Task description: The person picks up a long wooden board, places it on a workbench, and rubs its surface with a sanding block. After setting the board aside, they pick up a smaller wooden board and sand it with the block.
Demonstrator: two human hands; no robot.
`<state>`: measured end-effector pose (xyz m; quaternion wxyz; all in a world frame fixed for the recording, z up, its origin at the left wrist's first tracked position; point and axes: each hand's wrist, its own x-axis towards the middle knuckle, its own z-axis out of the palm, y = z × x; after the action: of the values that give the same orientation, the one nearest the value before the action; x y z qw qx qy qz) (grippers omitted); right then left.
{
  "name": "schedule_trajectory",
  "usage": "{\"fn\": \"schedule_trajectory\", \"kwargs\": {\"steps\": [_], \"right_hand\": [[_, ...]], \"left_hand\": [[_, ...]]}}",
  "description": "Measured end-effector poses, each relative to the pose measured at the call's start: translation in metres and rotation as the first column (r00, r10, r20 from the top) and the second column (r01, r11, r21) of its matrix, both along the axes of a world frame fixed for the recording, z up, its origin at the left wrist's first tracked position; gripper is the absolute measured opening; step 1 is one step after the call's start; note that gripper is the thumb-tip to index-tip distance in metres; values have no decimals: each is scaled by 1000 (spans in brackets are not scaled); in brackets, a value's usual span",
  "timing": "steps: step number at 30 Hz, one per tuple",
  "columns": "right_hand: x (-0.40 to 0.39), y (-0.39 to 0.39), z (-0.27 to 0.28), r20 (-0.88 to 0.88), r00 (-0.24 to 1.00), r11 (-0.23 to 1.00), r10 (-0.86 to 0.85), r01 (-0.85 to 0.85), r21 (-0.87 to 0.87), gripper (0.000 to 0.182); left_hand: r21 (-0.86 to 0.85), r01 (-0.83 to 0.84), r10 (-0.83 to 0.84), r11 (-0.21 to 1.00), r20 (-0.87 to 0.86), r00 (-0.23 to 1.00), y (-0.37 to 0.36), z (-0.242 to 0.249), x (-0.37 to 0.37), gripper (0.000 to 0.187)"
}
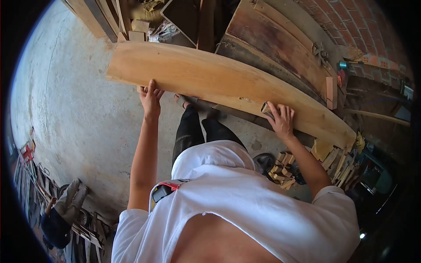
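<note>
A long, pale wooden board (188, 68) stretches across the view in front of me, from the upper left down to the right. At its near edge, toward the left end, my left hand (151, 100) grips it with a finger on the upper face and others curled at the edge. My right hand (281, 119) is closed around a small tan piece with a dark rim (265, 108), which looks like folded sandpaper or a small block. This hand rests on the board's right half, near a dark knot mark (245, 100) in the wood.
Beyond the board lean darker wooden panels (280, 48) against a brick wall (351, 26). Offcuts (285, 168) lie on the floor at the right. Another person (61, 215) is at the lower left beside stacked scrap. A tape measure (162, 192) sits in my shirt pocket.
</note>
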<state>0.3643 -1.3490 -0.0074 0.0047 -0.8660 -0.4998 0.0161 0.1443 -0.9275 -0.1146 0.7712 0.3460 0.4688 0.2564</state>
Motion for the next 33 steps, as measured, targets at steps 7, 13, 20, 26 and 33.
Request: {"fn": "schedule_trajectory", "kwargs": {"steps": [7, 13, 20, 26, 33], "right_hand": [[-44, 92, -28, -56, 992, 976, -112, 120, 181, 59], [-42, 153, -51, -116, 993, 937, 33, 10, 349, 56], [16, -97, -7, 133, 856, 861, -499, 473, 188, 57], [83, -166, -24, 292, 481, 548, -827, 807, 222, 56], [190, -33, -3, -85, 641, 623, -763, 763, 173, 63]], "left_hand": [[-41, -71, 71, 997, -13, 997, -3, -10, 6, 39], [-46, -83, 79, 995, -85, 993, -19, -14, 12, 44], [-6, -94, 93, 996, -62, 994, -35, -19, 11, 50], [-111, -63, 54, 992, -84, 995, -58, -8, 15, 42], [-219, 244, -236, 945, 62, 970, -95, -32, 10, 40]]}}
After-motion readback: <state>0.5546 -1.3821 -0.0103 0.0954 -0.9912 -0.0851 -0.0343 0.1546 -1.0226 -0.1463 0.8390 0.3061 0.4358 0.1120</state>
